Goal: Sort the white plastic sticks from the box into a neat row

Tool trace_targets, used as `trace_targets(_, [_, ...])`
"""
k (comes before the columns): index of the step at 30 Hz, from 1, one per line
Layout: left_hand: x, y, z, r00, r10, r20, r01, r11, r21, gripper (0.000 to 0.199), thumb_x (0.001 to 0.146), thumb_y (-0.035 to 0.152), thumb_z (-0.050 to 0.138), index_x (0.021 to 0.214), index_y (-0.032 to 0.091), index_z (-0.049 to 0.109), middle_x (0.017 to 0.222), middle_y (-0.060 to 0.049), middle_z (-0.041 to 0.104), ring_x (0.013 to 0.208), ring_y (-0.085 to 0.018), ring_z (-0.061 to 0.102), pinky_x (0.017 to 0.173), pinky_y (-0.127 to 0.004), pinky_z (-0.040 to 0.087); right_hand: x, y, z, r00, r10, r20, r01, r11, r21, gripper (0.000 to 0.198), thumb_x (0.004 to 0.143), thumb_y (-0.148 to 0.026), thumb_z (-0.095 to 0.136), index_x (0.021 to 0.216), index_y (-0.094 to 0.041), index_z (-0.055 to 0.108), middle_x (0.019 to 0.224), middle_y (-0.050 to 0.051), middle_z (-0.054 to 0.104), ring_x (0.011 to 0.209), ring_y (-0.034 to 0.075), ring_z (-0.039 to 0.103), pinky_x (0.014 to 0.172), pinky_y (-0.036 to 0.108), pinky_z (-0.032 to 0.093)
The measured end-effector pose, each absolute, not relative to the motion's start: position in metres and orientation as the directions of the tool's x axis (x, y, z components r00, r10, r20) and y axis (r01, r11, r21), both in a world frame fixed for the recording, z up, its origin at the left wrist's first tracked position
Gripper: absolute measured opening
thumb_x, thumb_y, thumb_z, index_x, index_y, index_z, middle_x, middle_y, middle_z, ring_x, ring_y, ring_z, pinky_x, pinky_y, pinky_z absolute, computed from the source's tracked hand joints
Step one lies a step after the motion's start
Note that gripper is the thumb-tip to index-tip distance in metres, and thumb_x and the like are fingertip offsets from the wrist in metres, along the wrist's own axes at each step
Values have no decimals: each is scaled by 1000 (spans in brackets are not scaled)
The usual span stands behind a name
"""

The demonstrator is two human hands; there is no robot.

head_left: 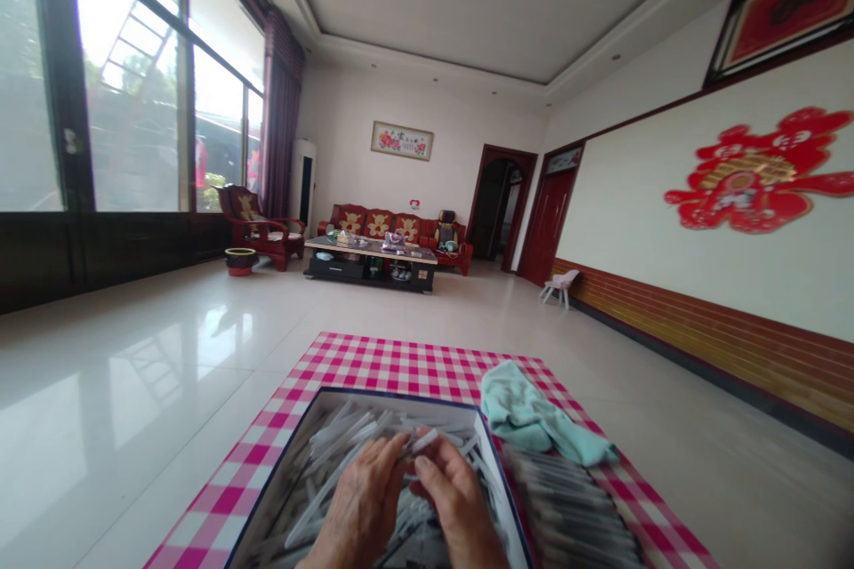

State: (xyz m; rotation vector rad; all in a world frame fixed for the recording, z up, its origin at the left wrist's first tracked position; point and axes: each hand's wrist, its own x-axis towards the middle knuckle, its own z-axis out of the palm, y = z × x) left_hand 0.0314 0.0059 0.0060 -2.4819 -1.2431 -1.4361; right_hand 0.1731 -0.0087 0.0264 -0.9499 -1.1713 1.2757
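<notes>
The head camera shows both hands over a box [419,396] on a checked cloth [400,362]. The right hand [455,489] is mostly closed, thumb and forefinger pinching a pale tube [425,439] above the middle of the box. The left hand [368,491] is partly curled, its fingertips drawn together at the tube's left end; whether they grip it too, I cannot tell, as the fingers hide the spot. The two hands nearly meet, with only a narrow gap between them.

Loose clear and whitish tubes [320,484] lie crisscrossed in the box, left of the hands, beyond them and between the wrists. Just right of the box, dark pens [574,507] lie side by side in a blurred row. A mint towel [527,409] lies crumpled at the far end of that row.
</notes>
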Motion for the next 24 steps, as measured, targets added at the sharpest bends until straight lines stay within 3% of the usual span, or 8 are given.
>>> trace_targets(2, [31,8,2,241,595,767,615,-705,354,39,94,22,38,132,18,44,98,-9,70,84,-17,67,72,-27,55,170,-10,30,-79,990,114,-151,102,-983,31,72,-42,71,95,-21,69,84,2,69,80,22,62,74,30,49])
trace_targets(5, [31,10,-3,249,595,764,583,-722,372,42,94,22,37,136,19,40,100,-9,70,85,-17,68,74,-26,55,168,-9,27,-49,992,114,-127,107,-986,33,74,-46,67,95,-21,70,78,2,69,75,21,62,71,30,49])
trace_targets(12, [32,12,-8,242,597,765,583,-720,377,41,95,23,37,135,20,42,106,-9,69,93,-18,67,81,-29,56,173,-8,22,29,992,120,-301,123,-946,40,77,-49,66,108,-24,68,111,6,66,91,23,62,76,32,51])
trace_targets(19, [32,10,-5,272,592,759,583,-728,359,42,94,19,36,136,19,40,99,-8,70,87,-17,67,80,-30,56,175,-4,17,81,991,110,-287,129,-949,29,76,-47,68,89,-22,72,91,6,70,84,22,63,76,32,51])
trace_targets(24, [32,10,-3,283,590,757,590,-729,348,42,94,20,36,136,19,39,94,-8,69,85,-17,67,77,-30,56,176,-3,14,102,989,112,-288,137,-948,25,76,-45,69,88,-23,72,89,5,70,82,21,64,76,31,51])
